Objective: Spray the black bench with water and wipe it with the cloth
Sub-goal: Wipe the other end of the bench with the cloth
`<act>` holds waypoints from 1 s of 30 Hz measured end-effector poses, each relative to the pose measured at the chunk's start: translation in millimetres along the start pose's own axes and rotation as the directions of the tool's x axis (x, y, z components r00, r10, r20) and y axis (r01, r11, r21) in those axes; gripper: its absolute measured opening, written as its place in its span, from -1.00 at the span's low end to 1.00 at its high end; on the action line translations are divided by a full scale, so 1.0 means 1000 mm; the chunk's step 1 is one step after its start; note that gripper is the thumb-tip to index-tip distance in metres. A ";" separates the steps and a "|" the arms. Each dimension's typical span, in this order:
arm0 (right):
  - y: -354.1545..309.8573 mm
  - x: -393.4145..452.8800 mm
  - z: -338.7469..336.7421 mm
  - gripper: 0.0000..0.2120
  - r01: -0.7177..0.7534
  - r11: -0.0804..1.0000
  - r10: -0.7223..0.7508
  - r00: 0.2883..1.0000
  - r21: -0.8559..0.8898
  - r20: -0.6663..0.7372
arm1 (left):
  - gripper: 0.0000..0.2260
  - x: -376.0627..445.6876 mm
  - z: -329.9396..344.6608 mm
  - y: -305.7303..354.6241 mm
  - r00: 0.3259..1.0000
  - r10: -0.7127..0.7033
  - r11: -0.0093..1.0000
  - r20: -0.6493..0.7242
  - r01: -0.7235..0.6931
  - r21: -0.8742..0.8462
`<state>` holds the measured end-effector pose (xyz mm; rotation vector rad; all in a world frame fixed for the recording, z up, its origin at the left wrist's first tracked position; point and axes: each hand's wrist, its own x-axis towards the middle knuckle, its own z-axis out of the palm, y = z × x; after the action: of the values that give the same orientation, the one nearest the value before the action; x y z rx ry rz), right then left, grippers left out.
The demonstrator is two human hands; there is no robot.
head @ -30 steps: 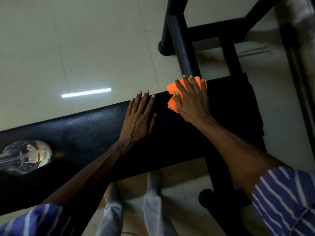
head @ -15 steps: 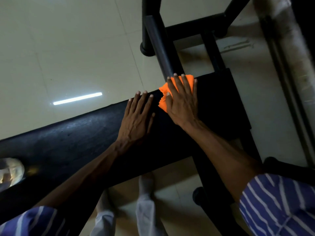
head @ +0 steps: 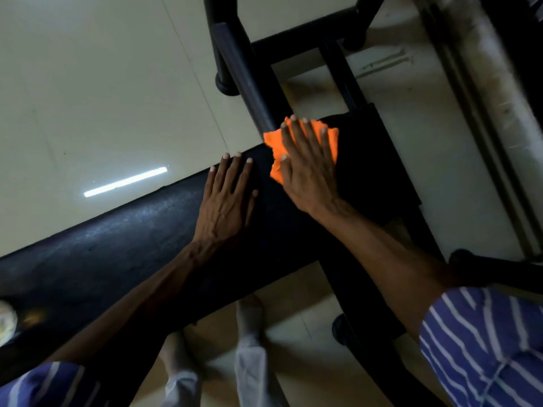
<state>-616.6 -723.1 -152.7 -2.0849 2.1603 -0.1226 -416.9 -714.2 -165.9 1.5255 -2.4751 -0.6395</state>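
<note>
Pressing the orange cloth (head: 304,142) flat under our right hand (head: 305,174), fingers spread straight, at the bench's (head: 117,248) far right end, we see its unwiped length running leftward past our flat, empty left hand (head: 226,207).

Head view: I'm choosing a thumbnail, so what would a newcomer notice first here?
The orange cloth stands out first, pressed flat under the right hand near the far end of the black bench. Next, the left hand lies flat on the bench beside it. A bright streak of light shines on the pale floor beyond.
</note>
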 end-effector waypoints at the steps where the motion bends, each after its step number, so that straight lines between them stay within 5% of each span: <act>1: 0.002 -0.012 -0.001 -0.44 0.066 0.998 -0.066 0.998 -0.001 0.002 | -0.49 0.001 -0.001 0.002 1.000 0.002 1.000 -0.003 -0.002 0.001; 4: 0.036 -0.035 -0.013 -0.44 0.130 0.991 -0.127 0.990 -0.045 0.057 | -0.49 0.003 -0.004 0.010 1.000 0.021 1.000 0.019 -0.021 0.009; 11: 0.053 0.018 -0.015 -0.42 -0.256 0.967 0.256 0.967 0.004 0.016 | -0.49 0.015 0.008 0.022 0.997 0.076 0.997 0.015 -0.076 0.017; 17: 0.054 -0.050 -0.019 -0.44 -0.007 1.000 0.008 0.999 -0.014 0.034 | -0.48 0.018 0.006 0.031 0.998 0.055 0.998 0.022 -0.056 0.015; 20: 0.093 -0.056 -0.025 -0.45 -0.200 0.979 0.202 0.978 -0.047 0.048 | -0.46 0.022 0.007 0.034 0.996 0.074 0.997 0.048 -0.075 0.028; 24: 0.097 -0.015 -0.021 -0.45 -0.469 0.871 0.466 0.883 0.144 0.060 | -0.47 0.031 0.014 0.038 0.987 0.147 0.988 0.059 -0.149 0.035; 30: 0.059 -0.043 -0.010 -0.45 -0.295 0.943 0.310 0.947 0.152 -0.086 | -0.47 0.038 0.019 0.048 0.990 0.132 0.990 0.048 -0.134 0.045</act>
<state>-675.2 -678.3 -149.9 -1.6858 2.4290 -0.3489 -480.6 -723.9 -164.9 1.3615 -2.6171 -0.6018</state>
